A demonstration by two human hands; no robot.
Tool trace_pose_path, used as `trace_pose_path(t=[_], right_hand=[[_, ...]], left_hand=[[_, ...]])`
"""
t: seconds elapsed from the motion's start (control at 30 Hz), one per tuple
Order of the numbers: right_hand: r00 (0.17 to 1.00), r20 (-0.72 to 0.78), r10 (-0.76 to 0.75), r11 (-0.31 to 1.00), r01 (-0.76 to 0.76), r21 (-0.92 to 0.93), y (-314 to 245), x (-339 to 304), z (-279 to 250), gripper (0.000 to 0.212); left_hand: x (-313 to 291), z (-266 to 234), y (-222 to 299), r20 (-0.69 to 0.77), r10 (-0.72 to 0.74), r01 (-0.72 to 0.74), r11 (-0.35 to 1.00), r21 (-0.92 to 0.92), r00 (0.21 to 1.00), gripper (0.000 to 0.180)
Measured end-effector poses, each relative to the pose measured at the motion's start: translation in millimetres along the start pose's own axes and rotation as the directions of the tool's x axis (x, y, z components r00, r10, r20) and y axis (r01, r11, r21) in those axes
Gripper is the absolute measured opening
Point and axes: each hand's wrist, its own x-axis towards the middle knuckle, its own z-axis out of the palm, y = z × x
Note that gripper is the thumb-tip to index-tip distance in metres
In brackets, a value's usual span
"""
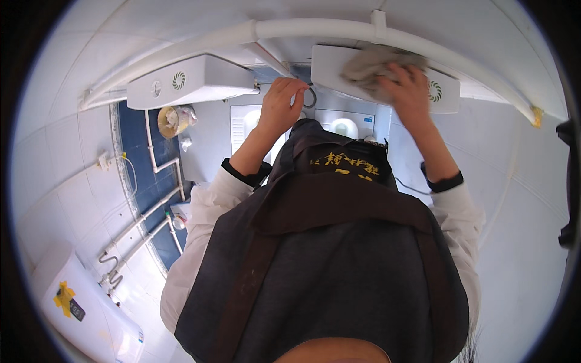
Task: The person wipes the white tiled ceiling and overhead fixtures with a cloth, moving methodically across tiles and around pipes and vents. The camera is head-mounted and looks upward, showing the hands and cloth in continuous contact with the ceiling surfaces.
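My right hand (407, 91) presses a grey-brown cloth (369, 69) onto the top of the white toilet cistern (330, 71) at the right; hand and cloth are slightly blurred. The cloth is bunched, and its far edge reaches the white pipe along the wall. My left hand (281, 104) hangs in the gap between this cistern and a second white cistern (200, 81) at the left. Its fingers are curled in, with nothing visible in them. A dark grey hose (311, 97) loops down just beside its thumb. Both forearms have white sleeves with dark cuffs.
A white pipe (315, 28) runs along the wall above both cisterns. Squat toilets (344, 126) lie below, partly behind my dark apron (339, 272). At the left are a waste bin (166, 123), thin white pipes (149, 139) and a white water heater (91, 308).
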Motion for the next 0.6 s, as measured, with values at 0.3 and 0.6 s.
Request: trace_pose_path(t=[0.3,0.6], right_hand=[[0.965,0.024,0.261,0.964,-0.262,0.050,-28,13,1,0.053],[0.957,-0.160,-0.241,0.937,0.273,0.218,-118,91,45,0.045]], left_hand=[[-20,3,-7,-0.006,-0.130,0.129,0.990,-0.056,0.992,0.006],[-23,-2,-10,0.052,-0.277,0.269,0.955,0.122,0.960,0.008]])
